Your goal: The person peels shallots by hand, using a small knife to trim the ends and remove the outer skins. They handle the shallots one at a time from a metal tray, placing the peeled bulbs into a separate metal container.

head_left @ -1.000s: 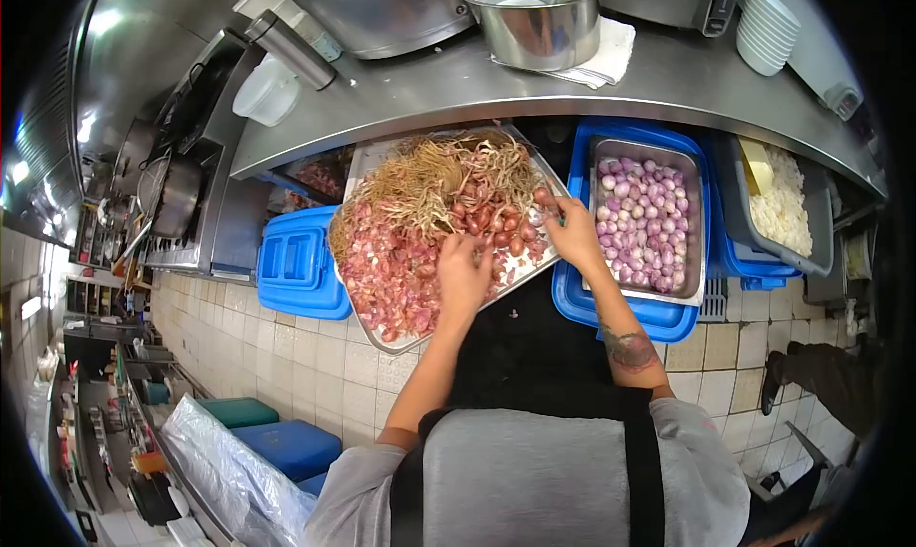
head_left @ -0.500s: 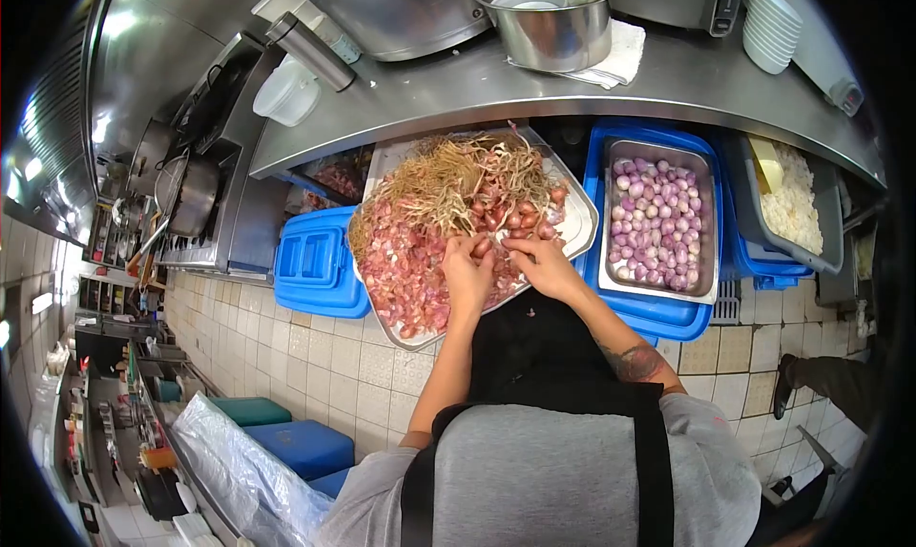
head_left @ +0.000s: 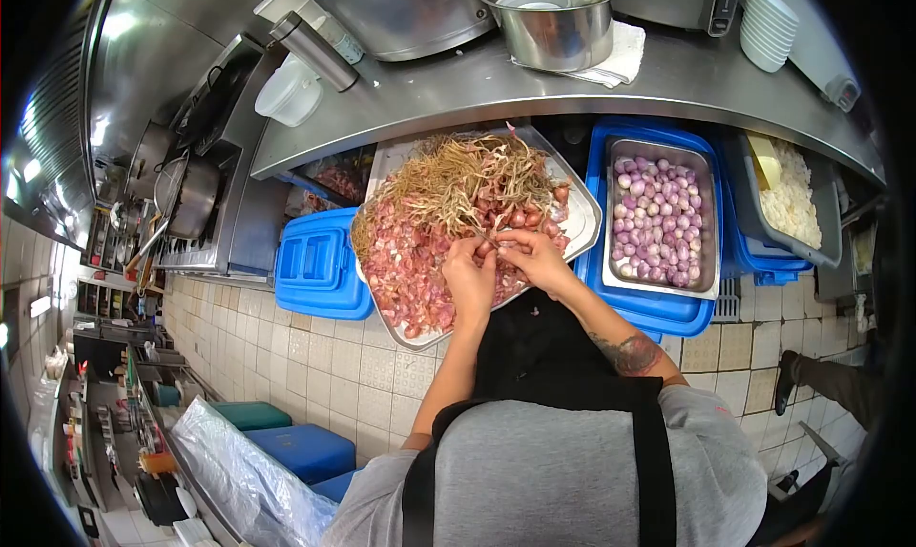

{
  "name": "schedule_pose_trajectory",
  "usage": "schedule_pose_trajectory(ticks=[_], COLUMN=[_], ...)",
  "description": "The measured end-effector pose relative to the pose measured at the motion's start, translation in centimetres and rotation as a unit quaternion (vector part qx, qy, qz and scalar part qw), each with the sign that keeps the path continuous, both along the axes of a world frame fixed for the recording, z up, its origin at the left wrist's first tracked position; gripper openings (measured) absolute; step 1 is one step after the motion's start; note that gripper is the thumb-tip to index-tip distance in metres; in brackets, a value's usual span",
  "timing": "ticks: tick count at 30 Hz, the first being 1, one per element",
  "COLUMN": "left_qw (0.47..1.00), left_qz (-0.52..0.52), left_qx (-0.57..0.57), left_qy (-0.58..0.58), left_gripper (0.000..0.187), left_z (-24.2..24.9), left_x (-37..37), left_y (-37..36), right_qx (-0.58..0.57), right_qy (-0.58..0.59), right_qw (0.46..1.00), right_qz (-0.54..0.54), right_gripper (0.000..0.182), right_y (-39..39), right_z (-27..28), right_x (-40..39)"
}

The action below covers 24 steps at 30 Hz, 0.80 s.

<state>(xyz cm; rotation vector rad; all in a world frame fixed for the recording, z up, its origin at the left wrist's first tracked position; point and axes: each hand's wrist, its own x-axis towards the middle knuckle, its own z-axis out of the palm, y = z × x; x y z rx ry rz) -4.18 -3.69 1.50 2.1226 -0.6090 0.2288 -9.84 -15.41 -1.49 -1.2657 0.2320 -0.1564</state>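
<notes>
Over the front right part of a metal tray, my left hand is closed round a small shallot. My right hand pinches at the same shallot from the right, its fingertips close to the left ones. Reddish loose skins fill the tray's left and front. Dry roots and stalks heap up at its back, with unpeeled brown shallots at the right. Peeled purple shallots lie in a steel pan to the right.
Blue lidded bins stand left of the tray and under the pan. Behind runs a steel counter with a pot and stacked white bowls. A grey tub is at right. Another person's leg shows at far right.
My right hand has moved left, closer to my left hand, and its fingertips now meet at the shallot. The shallot sits slightly further right and is more covered by fingers.
</notes>
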Motion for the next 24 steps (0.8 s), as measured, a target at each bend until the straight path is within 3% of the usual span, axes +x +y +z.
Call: schedule_pose_trajectory(ticks=[3,8,10,13,15,17,18,21,24], left_qw=[1.0,0.998,0.993,0.964,0.897,0.893,0.898,0.899,0.852], left_qz=[0.009,0.0,-0.01,-0.044,-0.078,-0.086,-0.086,-0.088,-0.112], left_qx=[-0.008,-0.059,-0.116,-0.229,-0.348,-0.344,-0.328,-0.311,-0.37], left_qy=[-0.006,-0.033,0.017,0.126,0.262,0.278,0.281,0.295,0.352], left_gripper=[0.019,0.02,0.019,0.02,0.021,0.023,0.023,0.024,0.024], left_z=[-0.2,-0.2,-0.8,-2.8,-2.1,-2.5,-2.6,-1.8,-1.7], left_x=[-0.4,-0.6,0.0,1.3,1.1,1.2,1.0,0.3,0.3], left_y=[-0.4,-0.7,-0.3,0.3,0.3,0.2,0.3,0.2,0.4], right_qx=[0.011,0.131,0.162,0.074,0.011,-0.067,-0.133,-0.19,-0.12], right_qy=[0.034,0.1,0.106,0.122,0.098,0.059,-0.016,-0.028,0.038], right_qw=[0.999,0.986,0.981,0.989,0.994,0.996,0.986,0.978,0.988], right_qz=[-0.005,0.006,0.001,-0.044,-0.042,-0.031,-0.095,-0.074,-0.093], right_gripper=[0.021,0.02,0.021,0.023,0.026,0.029,0.03,0.028,0.024], right_y=[-0.2,-1.6,-2.5,-2.8,-2.5,-1.8,-0.8,-1.0,-1.6], right_z=[0.3,0.5,0.2,0.5,1.1,1.3,0.8,0.3,-0.5], right_x=[0.2,0.3,0.4,0.4,0.2,0.3,0.7,0.9,1.2])
